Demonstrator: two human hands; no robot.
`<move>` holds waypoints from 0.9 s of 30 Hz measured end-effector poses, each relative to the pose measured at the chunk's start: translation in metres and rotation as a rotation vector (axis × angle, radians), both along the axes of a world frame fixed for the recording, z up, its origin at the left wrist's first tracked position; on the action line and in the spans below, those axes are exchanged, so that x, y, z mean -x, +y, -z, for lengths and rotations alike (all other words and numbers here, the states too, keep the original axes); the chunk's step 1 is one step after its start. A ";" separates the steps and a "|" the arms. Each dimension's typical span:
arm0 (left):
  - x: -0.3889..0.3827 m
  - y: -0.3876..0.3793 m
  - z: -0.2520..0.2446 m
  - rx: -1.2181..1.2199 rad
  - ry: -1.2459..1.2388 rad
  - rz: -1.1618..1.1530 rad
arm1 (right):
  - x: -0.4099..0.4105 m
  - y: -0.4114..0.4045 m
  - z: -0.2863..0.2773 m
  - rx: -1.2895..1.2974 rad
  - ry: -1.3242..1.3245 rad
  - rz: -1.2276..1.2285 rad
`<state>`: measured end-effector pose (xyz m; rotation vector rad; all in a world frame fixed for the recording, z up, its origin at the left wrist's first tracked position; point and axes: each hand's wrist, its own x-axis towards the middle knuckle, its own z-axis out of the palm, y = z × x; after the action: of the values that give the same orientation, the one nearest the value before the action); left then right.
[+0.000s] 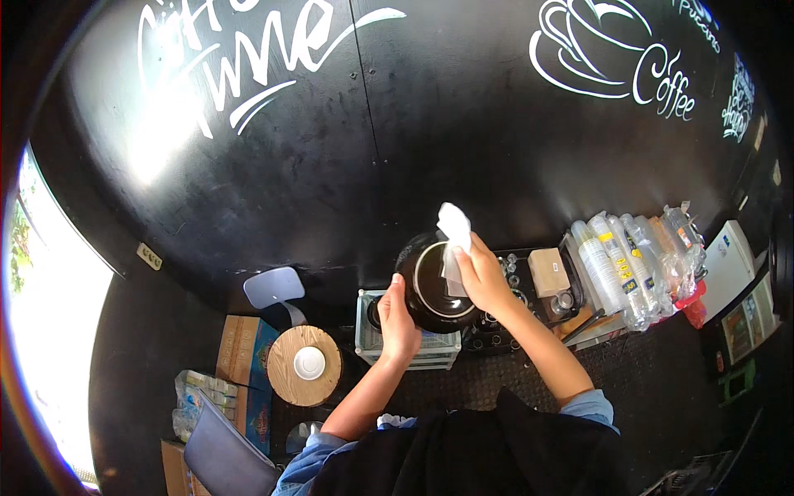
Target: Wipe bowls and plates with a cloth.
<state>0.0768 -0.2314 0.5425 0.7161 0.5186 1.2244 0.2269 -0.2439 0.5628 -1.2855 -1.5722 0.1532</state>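
Observation:
A dark, glossy round dish (428, 314), with a pale ring on the face toward me, is held up in front of the black wall. My left hand (400, 325) grips its left rim, thumb pointing up. In my right hand (482, 273) is a white tissue (456, 224), pinched between thumb and fingers, its lower part against the dish's right side. Under the dish stands a pale plastic rack (409, 359), partly hidden by it and my left hand. Right of the dish, a black tray (527, 253) holds small glass items, partly covered by my right forearm.
A round wooden stool (282, 366) at left bears a white saucer (309, 363). Cardboard boxes (239, 341) and a grey chair (226, 449) stand beyond it. At right are a small cardboard box (548, 273), several wrapped stacks of plastic cups (598, 266) and a white appliance (722, 266).

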 end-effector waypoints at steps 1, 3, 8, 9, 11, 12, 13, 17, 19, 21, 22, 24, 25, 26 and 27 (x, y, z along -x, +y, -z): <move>0.001 0.003 -0.002 0.021 -0.030 0.009 | 0.000 -0.003 0.010 0.047 0.122 -0.001; 0.001 0.004 -0.003 0.057 -0.034 -0.008 | 0.010 -0.006 0.021 -0.093 -0.010 0.030; -0.001 0.008 0.023 -0.071 0.048 -0.029 | 0.042 -0.016 0.016 -0.081 -0.486 0.024; -0.001 0.011 0.021 -0.061 0.045 -0.018 | 0.046 -0.022 0.018 -0.060 -0.554 -0.045; 0.011 0.018 0.013 0.087 0.018 0.075 | 0.045 -0.031 0.029 -0.153 -0.642 -0.147; 0.013 0.019 0.006 0.105 -0.021 0.069 | 0.038 -0.033 0.035 -0.173 -0.705 -0.158; 0.013 0.019 0.000 0.122 -0.062 0.064 | 0.026 -0.036 0.040 -0.194 -0.769 -0.169; 0.011 0.015 0.000 0.055 -0.105 0.096 | 0.011 -0.031 0.030 -0.111 -0.783 -0.078; 0.009 0.011 0.012 0.013 -0.054 0.091 | 0.020 -0.024 0.009 -0.022 -0.568 -0.067; 0.008 0.008 0.007 0.043 -0.045 0.107 | 0.016 -0.013 -0.003 -0.067 -0.562 0.006; 0.008 0.008 0.004 0.036 -0.034 0.103 | 0.010 -0.007 -0.003 -0.062 -0.395 0.006; 0.011 0.011 -0.001 0.009 -0.026 0.090 | 0.000 0.002 0.006 -0.039 -0.095 -0.016; 0.012 0.012 -0.005 0.007 -0.028 0.086 | -0.001 -0.001 0.012 -0.054 0.015 -0.079; 0.013 0.014 -0.009 0.064 -0.065 0.074 | 0.002 -0.006 0.019 -0.105 -0.028 -0.059; 0.017 0.016 -0.010 0.121 -0.100 0.048 | 0.009 -0.009 0.026 -0.154 -0.068 -0.053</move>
<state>0.0598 -0.2150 0.5524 0.5591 0.4860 1.1668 0.2175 -0.2532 0.5369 -1.1399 -1.6441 0.0207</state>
